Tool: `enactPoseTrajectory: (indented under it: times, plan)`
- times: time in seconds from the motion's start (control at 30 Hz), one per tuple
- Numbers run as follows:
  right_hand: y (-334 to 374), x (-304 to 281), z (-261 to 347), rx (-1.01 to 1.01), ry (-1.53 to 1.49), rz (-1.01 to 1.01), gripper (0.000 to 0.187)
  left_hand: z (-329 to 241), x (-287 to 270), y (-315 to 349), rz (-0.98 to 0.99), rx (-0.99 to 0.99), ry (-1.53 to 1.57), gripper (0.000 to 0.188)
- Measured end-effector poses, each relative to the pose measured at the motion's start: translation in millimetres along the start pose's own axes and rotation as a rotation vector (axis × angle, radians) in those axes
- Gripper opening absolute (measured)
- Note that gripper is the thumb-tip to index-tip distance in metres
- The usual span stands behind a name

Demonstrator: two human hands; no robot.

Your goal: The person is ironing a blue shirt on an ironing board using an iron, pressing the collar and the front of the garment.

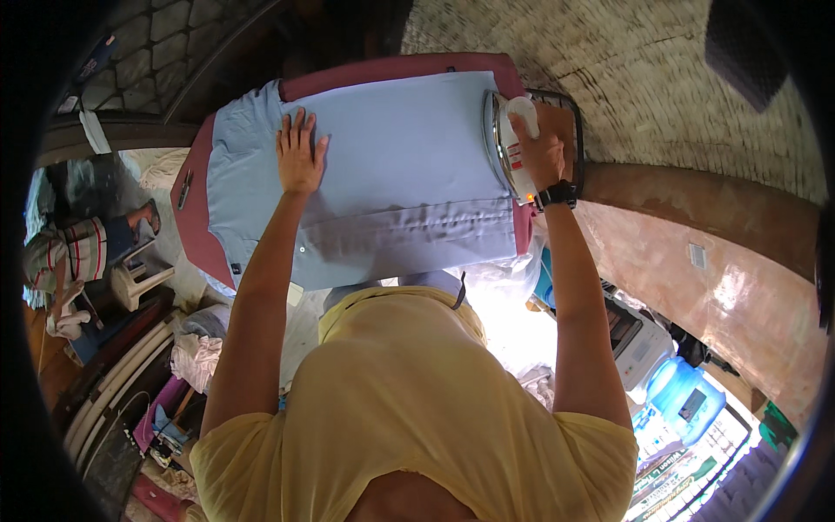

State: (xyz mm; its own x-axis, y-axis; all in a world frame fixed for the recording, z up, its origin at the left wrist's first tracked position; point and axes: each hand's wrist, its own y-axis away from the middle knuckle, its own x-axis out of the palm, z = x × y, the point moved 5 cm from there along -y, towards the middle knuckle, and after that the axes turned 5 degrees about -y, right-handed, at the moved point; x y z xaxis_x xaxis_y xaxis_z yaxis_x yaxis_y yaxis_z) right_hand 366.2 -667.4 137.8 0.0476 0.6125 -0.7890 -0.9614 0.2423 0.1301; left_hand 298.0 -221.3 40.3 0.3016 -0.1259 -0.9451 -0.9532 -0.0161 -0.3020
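A light blue shirt [400, 143] lies spread over an ironing board with a maroon cover [391, 71]. Its lower part, along the button strip, shows creases and shadow. My left hand [300, 157] rests flat on the shirt's left part, fingers spread. At the board's right end, my right hand [539, 152] grips the handle of a white clothes iron [522, 183] with a shiny soleplate edge. The iron stands by the shirt's right edge; whether its plate touches cloth I cannot tell. A black watch [557, 194] is on my right wrist.
A dark metal rack [577, 122] borders the board's right end, beside a woven wall [600, 52]. A small dark pen-like object [185, 189] lies on the board's left end. Another person [78, 252] sits at far left near a plastic stool [135, 283]. A blue water jug [683, 396] stands lower right.
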Motion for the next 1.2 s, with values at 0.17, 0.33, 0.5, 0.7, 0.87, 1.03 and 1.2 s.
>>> enactPoseTrajectory:
  times: [0.17, 0.33, 0.5, 0.7, 0.87, 1.03, 1.2]
  plan:
    - [-43.3, 8.2, 16.3, -0.03, 0.171, 0.06, 0.082, -4.2, -1.2, -3.2, 0.004, 0.004, -0.005, 0.056]
    - [-62.7, 24.6, 32.0, -0.181, 0.168, -0.09, 0.09, -1.7, -1.7, -2.3, 0.012, 0.012, -0.044, 0.056]
    - [-72.8, 29.8, 28.0, -0.132, 0.126, 0.033, 0.094, -3.3, -1.8, -1.8, 0.001, 0.014, -0.024, 0.055]
    - [-42.0, 19.3, 49.8, -0.194, 0.174, 0.14, 0.079, -2.0, -0.8, -0.9, -0.024, 0.022, -0.032, 0.054]
    - [8.1, 8.3, 9.4, -0.497, 0.155, 0.358, 0.069, -4.2, -1.0, 0.3, -0.047, 0.041, -0.014, 0.053]
    - [19.9, 21.0, -4.2, -0.693, 0.218, 0.571, 0.062, 4.2, 1.5, -2.3, -0.061, 0.047, 0.095, 0.049]
    - [72.8, 75.9, 57.2, -0.891, 0.357, 0.538, 0.044, 9.8, -24.9, 14.2, -0.112, -0.04, 0.242, 0.041]
